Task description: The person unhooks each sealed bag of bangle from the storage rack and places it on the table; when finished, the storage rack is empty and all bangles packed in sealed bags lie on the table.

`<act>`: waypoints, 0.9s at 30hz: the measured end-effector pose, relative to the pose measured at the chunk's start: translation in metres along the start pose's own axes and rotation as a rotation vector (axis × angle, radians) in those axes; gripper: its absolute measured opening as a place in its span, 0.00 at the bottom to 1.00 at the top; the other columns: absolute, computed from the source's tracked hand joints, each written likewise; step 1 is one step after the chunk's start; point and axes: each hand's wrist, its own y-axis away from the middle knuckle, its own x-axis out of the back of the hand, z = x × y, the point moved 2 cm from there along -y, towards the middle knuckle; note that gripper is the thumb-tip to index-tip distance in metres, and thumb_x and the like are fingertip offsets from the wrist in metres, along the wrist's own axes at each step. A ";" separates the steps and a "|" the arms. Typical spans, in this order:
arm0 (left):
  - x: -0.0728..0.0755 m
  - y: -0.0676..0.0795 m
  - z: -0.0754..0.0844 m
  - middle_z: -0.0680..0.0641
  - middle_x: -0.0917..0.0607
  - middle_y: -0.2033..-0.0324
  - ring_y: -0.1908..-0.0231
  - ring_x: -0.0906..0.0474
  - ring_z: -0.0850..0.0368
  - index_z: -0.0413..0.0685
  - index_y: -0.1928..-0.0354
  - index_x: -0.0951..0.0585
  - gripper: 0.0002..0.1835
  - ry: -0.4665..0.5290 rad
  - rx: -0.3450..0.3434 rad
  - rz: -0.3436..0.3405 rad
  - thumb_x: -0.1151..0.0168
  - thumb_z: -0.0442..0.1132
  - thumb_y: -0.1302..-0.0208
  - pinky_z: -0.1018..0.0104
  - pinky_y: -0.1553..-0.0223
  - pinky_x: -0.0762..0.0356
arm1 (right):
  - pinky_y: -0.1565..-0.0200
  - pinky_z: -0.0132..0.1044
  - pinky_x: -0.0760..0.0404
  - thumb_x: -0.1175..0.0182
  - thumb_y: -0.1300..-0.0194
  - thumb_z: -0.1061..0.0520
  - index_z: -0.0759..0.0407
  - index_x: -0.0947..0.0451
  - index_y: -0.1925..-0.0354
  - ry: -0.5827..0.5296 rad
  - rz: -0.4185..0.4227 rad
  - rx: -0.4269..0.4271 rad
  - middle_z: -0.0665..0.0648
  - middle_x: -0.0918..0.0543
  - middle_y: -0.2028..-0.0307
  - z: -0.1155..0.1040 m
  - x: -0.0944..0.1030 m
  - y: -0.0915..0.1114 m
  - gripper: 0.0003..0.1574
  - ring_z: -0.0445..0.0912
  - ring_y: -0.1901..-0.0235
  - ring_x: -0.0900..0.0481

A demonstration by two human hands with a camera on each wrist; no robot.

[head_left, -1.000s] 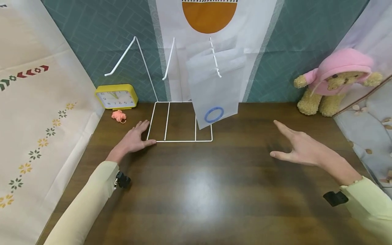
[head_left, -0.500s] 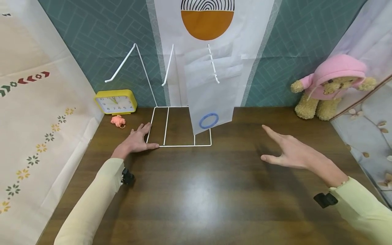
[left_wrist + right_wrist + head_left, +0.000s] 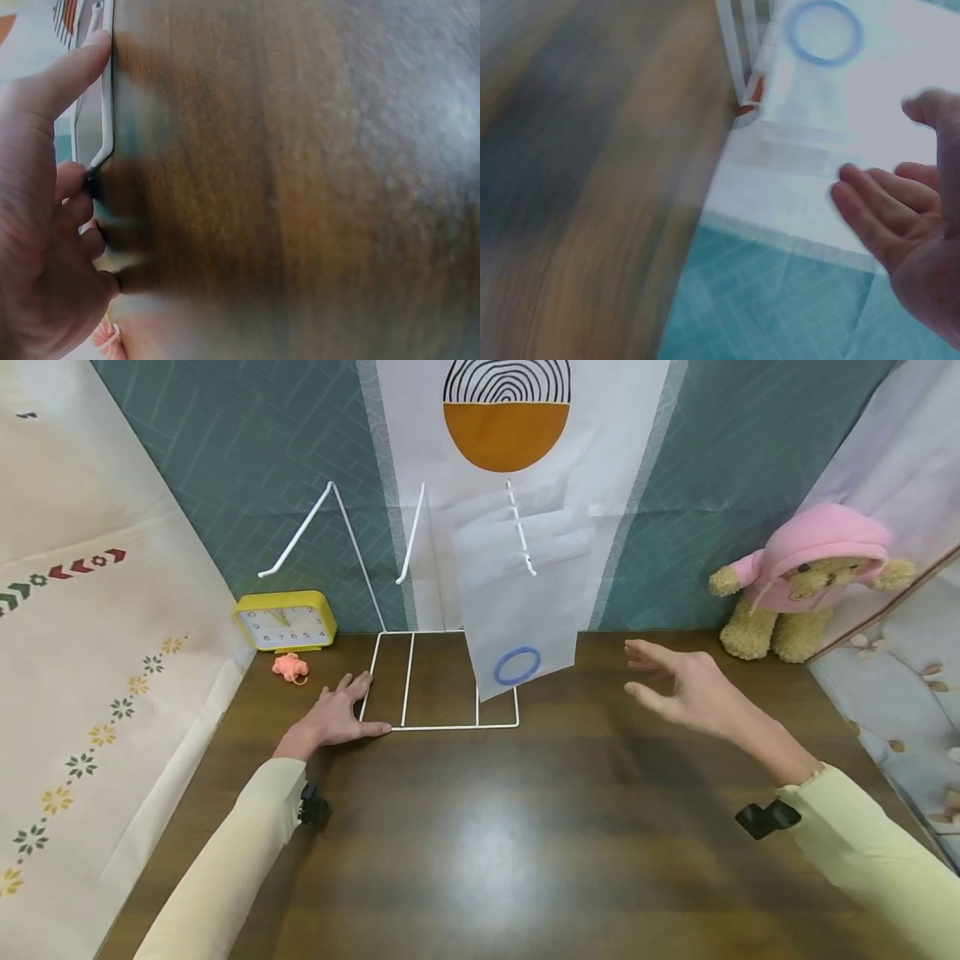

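Seemingly, my spread left hand (image 3: 333, 712) steadied the rack (image 3: 442, 727)'s near-left corner; my right hand (image 3: 693, 693), fingers parted, had to reach the packet (image 3: 517, 610).

Home-like setting: wooden tabletop (image 3: 480, 827), patterned cloth hangings (image 3: 720, 468), yellow clock (image 3: 287, 622), pink-hooded teddy bear (image 3: 813, 578).

Head view: the printed circle (image 3: 506, 437) at 12 o'clock is cropped above; the hanging sheet (image 3: 517, 606) hides the 1-o'clock corner of the wire rack (image 3: 442, 727). Right wrist view: tabletop (image 3: 577, 195) blurred at 9 o'clock.
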 end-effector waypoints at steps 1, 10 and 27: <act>-0.001 0.003 -0.002 0.31 0.49 0.25 0.26 0.60 0.29 0.32 0.23 0.50 0.60 0.001 0.006 -0.005 0.33 0.64 0.43 0.27 0.35 0.65 | 0.63 0.31 0.18 0.31 0.41 0.67 0.71 0.23 0.41 -0.040 0.069 -0.001 0.65 0.14 0.52 -0.001 -0.001 -0.006 0.29 0.46 0.59 0.13; 0.002 0.009 -0.008 0.32 0.49 0.25 0.26 0.61 0.30 0.33 0.23 0.50 0.60 -0.004 0.023 -0.009 0.33 0.65 0.42 0.26 0.35 0.66 | 0.49 0.32 0.23 0.38 0.34 0.70 0.67 0.25 0.38 -0.510 0.294 -0.108 0.67 0.18 0.47 -0.012 0.010 -0.068 0.26 0.45 0.47 0.19; 0.000 -0.003 0.001 0.31 0.50 0.24 0.26 0.62 0.30 0.33 0.23 0.51 0.60 0.008 0.014 -0.046 0.33 0.65 0.42 0.26 0.35 0.67 | 0.45 0.36 0.23 0.38 0.36 0.72 0.61 0.22 0.38 -0.906 0.200 -0.092 0.59 0.19 0.45 -0.007 0.027 -0.117 0.28 0.52 0.46 0.20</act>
